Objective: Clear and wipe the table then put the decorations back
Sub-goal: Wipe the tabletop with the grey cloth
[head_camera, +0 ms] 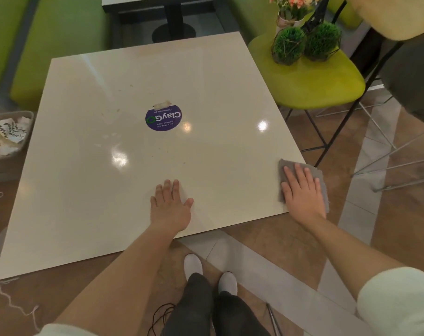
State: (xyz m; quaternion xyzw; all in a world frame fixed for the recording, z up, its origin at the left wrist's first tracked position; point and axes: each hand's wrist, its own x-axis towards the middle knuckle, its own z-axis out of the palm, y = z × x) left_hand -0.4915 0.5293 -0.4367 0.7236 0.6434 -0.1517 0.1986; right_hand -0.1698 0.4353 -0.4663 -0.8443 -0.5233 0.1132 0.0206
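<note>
While our right hand (303, 190) presses flat, fingers straight, on the grey square cloth (318, 180) at the near right corner of the glossy cream table (89, 190), the unwiped surface lies left and far — our left hand (169, 207) rests open mid-edge.

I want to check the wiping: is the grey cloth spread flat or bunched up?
Spread flat: the cloth lies under the right hand at the table corner.
</note>
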